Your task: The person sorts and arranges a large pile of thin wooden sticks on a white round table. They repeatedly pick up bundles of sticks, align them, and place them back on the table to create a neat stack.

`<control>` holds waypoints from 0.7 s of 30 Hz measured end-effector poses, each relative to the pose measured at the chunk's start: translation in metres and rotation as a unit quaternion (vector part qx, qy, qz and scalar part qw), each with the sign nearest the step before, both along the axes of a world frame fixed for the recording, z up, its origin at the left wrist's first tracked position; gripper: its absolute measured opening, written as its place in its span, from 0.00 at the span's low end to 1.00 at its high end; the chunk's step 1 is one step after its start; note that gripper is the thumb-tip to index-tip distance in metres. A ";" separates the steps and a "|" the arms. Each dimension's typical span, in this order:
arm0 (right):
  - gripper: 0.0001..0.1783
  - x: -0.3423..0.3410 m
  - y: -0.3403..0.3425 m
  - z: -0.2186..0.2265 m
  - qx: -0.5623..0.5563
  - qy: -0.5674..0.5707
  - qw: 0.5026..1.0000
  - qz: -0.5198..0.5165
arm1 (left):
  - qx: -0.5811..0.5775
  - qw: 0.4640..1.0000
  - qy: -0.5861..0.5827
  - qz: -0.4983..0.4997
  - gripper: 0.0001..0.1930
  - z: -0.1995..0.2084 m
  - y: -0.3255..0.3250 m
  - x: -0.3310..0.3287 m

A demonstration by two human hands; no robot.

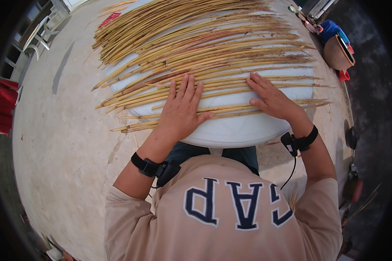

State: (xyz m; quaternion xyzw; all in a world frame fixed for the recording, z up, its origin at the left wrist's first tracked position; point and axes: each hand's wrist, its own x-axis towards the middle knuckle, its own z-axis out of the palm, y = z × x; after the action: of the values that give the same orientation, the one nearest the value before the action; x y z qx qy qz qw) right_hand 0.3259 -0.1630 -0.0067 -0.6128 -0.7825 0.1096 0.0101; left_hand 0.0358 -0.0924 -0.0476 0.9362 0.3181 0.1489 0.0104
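Long yellow-brown dried stalks (pixel 174 65) lie side by side across a white table (pixel 231 135), their thin feathery tips toward the right. My left hand (pixel 182 103) rests flat on the nearer stalks, fingers stretched away from me and thumb out to the right. Farther right, my right hand (pixel 271 96) lies open over the thinner part of the same stalks, its fingers pointing up and left. Neither hand is wrapped around a stalk. Beneath both palms, parts of the stalks are hidden. A denser layer of stalks (pixel 161 21) covers the table's far side.
A red patterned piece (pixel 110 19) shows at the far left of the stalks. To the right stand a brown tub (pixel 336 53) and a blue item (pixel 329 31) beside a dark strip. A white chair (pixel 38 38) is at far left, above a red cloth (pixel 5 106).
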 end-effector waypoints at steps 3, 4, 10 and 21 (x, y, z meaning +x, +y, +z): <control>0.34 -0.004 0.011 0.017 -0.024 0.048 0.998 -0.020 | -0.011 1.000 0.006 -0.001 0.40 0.002 -0.002 -0.002; 0.34 -0.003 0.020 0.023 -0.020 0.064 0.997 -0.033 | -0.012 1.000 0.006 -0.004 0.40 0.004 -0.001 0.000; 0.35 -0.015 0.092 0.006 0.070 0.015 0.997 0.008 | -0.023 1.000 0.011 -0.007 0.40 0.011 -0.001 0.000; 0.39 -0.037 0.058 -0.007 0.016 -0.071 0.993 0.093 | -0.035 0.999 -0.010 -0.011 0.40 0.009 -0.001 0.000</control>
State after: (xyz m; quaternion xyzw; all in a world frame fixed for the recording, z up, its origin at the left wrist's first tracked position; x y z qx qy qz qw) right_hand 0.2885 -0.1052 -0.0140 -0.5430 -0.8368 0.0537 -0.0456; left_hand 0.0357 -0.0934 -0.0386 0.9372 0.3125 0.1470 0.0483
